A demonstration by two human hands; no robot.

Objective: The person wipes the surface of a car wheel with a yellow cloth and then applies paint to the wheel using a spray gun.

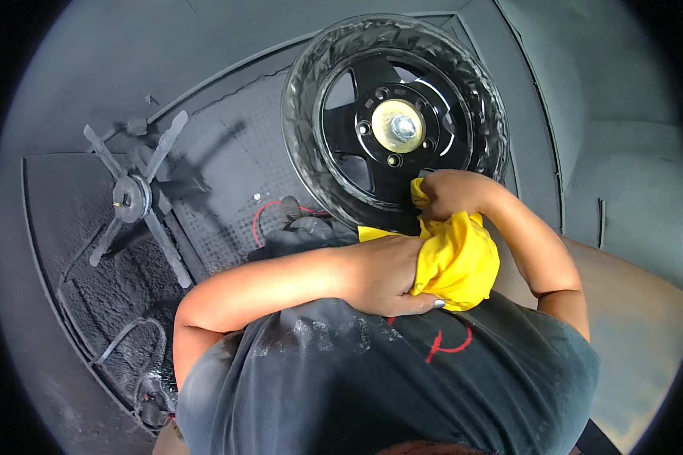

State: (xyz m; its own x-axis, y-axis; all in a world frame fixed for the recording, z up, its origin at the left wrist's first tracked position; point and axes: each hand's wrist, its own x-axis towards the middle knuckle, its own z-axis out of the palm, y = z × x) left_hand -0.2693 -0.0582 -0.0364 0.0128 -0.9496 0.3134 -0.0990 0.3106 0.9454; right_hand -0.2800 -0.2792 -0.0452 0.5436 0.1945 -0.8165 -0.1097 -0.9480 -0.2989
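A yellow cloth (455, 258) is bunched against the front of my dark shirt. My left hand (387, 273) grips it from the left, with the thumb along its lower edge. My right hand (444, 193) is curled on the upper part of the same cloth, just at the lower rim of a black spoked wheel (379, 182). The wheel has a mottled, shiny outer ring and a pale yellow hub (391, 117) with a silvery centre. Whether my right fingers touch the rim is hidden.
A grey four-armed metal stand (133, 197) is on the left, above a rough dark mat (91, 288) with looped hoses (155, 341). A thin red cord (259, 216) lies below the wheel on the grey perforated floor (231, 167). Grey walls (615, 174) rise on the right.
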